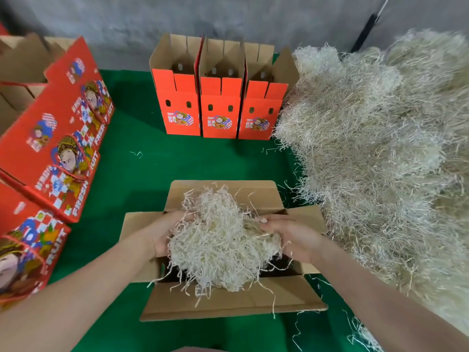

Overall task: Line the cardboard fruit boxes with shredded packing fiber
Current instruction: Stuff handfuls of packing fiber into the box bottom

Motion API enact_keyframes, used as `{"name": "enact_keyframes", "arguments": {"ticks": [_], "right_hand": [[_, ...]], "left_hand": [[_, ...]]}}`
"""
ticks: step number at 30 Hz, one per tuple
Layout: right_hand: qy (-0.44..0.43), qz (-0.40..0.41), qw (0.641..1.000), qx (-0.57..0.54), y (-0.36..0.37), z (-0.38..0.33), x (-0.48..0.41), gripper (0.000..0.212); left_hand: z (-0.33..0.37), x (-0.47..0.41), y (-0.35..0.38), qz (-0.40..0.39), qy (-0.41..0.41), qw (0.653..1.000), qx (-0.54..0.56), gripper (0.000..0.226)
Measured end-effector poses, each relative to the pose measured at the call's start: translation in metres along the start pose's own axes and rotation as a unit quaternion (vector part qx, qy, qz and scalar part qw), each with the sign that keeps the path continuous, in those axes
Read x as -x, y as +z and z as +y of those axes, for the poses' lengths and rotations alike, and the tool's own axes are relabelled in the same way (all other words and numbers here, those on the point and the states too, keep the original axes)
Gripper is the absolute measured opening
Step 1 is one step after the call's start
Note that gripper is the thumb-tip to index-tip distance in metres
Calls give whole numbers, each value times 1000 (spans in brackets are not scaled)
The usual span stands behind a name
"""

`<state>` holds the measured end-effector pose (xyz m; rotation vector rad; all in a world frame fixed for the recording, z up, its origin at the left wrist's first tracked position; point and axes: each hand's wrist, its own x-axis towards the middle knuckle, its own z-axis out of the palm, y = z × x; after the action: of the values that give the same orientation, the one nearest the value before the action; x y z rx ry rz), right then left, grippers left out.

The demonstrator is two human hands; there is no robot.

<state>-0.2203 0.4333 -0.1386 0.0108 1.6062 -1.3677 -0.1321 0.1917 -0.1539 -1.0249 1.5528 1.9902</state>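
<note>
Arms of the person, head view. The left hand and right hand are bare, and so are both wrists. The left forearm and right forearm show bare skin along their whole visible length, out to the lower corners of the frame. The wide lens draws each forearm broad at the frame edge and narrow at the wrist. Of the hands, chiefly the backs and knuckles show; most fingertips are hidden. A rounded blur at the bottom edge cannot be identified.
</note>
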Motion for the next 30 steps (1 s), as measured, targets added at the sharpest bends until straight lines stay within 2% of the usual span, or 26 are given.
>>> {"name": "enact_keyframes", "arguments": {"ticks": [2,4,5,7,9,11,13,15,18,21,24,27,30], "right_hand": [[3,-41,998,-50,2,3,-6,79],[-11,-26,999,-38,9,3,-10,83],[-20,-11,999,-22,14,4,-11,78],[-47,28,998,10,21,4,-13,59],[-90,93,988,89,25,4,-12,40],[-120,149,968,162,23,4,-8,28],[-135,187,954,189,19,6,-4,22],[-118,174,969,133,16,5,-1,19],[-86,99,991,1,23,3,1,24],[-93,95,991,-10,28,1,1,21],[-90,109,990,25,16,-1,7,3],[-78,90,992,45,0,-2,12,9],[-78,86,993,8,-2,-2,11,7]], "left_hand": [[0,-2,4,-12,4,1000,13,32],[0,-1,9,-32,-4,999,-12,19],[0,-1,11,-39,-8,999,-31,15],[1,-1,14,-62,-14,996,-66,21],[3,0,15,-74,-14,992,-99,26],[5,2,13,-77,-8,991,-109,22],[7,4,11,-67,9,994,-88,18],[7,5,10,-55,21,996,-60,22],[8,4,15,-57,15,994,-95,19],[10,6,26,-64,2,990,-127,17],[17,12,29,4,16,993,-115,14],[19,14,24,64,9,995,-80,38],[18,12,24,69,6,996,-60,38]]}}
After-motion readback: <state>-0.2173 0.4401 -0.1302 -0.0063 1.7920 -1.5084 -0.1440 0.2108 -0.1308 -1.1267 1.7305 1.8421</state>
